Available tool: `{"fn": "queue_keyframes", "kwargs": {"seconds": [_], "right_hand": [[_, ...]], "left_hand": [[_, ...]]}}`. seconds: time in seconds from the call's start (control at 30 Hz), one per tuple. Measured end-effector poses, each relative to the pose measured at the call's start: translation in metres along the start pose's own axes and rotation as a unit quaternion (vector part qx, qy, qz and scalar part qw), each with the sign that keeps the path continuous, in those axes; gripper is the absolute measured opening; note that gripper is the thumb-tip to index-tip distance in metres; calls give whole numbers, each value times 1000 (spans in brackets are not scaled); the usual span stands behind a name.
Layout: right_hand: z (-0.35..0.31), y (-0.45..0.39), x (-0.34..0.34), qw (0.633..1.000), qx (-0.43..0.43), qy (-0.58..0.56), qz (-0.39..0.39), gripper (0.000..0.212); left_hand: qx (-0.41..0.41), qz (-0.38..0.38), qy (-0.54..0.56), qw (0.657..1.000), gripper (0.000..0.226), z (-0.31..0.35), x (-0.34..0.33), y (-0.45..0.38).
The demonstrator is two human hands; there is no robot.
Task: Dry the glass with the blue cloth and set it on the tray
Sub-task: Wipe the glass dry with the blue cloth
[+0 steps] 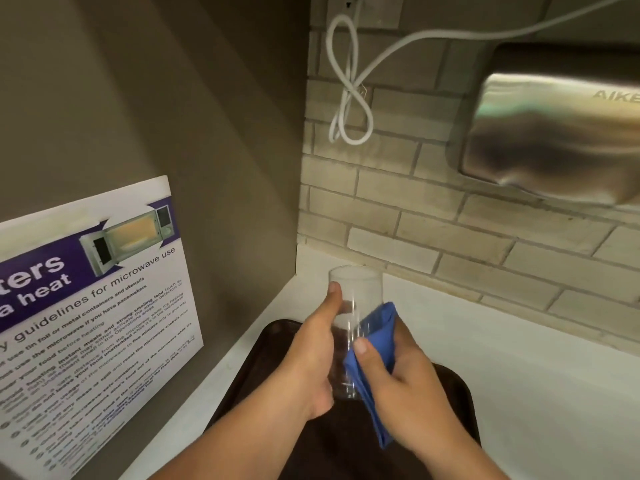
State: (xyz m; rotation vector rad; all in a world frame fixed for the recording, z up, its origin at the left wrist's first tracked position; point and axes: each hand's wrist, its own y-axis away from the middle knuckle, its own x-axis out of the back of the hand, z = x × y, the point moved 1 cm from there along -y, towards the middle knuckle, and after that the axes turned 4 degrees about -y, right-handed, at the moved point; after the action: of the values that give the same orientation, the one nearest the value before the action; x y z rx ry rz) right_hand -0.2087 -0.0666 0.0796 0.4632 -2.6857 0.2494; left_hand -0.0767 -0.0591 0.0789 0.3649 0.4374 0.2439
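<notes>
A tall clear glass (356,292) is held upright above the dark brown tray (263,344). My left hand (308,362) grips its left side, thumb up along the wall. My right hand (405,379) holds a folded blue cloth (377,327) pressed against the glass's right side, thumb on the cloth. The lower end of the cloth hangs down past my right wrist. The base of the glass sits between both hands, above the tray.
The tray lies on a white counter (536,386) in a corner. A microwave guidelines poster (97,320) is on the left wall. A brick wall at the back carries a steel hand dryer (554,133) and a looped white cable (349,95).
</notes>
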Motion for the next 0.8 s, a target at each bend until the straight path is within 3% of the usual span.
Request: {"fn": "queue_keyframes", "kwargs": {"seconds": [0.07, 0.2, 0.3, 0.37, 0.43, 0.53, 0.6, 0.7, 0.8], "right_hand": [[-8, -11, 1, 996, 18, -5, 82, 11], [-24, -40, 18, 983, -12, -68, 171, 39], [-15, -34, 16, 987, -63, -90, 120, 44], [-5, -16, 6, 995, -57, -51, 61, 32], [-1, 1, -3, 999, -29, 17, 23, 15], [-9, -1, -7, 995, 32, 75, 50, 15], [-24, -16, 0, 995, 25, 40, 91, 18], [-33, -37, 15, 990, -14, 7, 141, 39], [-19, -25, 16, 995, -46, -26, 86, 42]], "left_hand": [[14, -22, -8, 1000, 66, -6, -3, 6], [0, -40, 8, 999, 80, -11, -10, 12], [-3, -36, 26, 999, 68, -5, -10, 8], [-1, -28, 33, 999, 53, -1, -8, 5], [0, 0, 34, 999, 61, -1, -2, 1], [15, 17, 47, 999, 68, -7, 2, 1], [22, -23, 54, 998, 68, -10, -1, 3], [-2, -44, 54, 998, 73, -8, -5, 8], [-3, -15, 45, 999, 81, -2, -5, 7]]}}
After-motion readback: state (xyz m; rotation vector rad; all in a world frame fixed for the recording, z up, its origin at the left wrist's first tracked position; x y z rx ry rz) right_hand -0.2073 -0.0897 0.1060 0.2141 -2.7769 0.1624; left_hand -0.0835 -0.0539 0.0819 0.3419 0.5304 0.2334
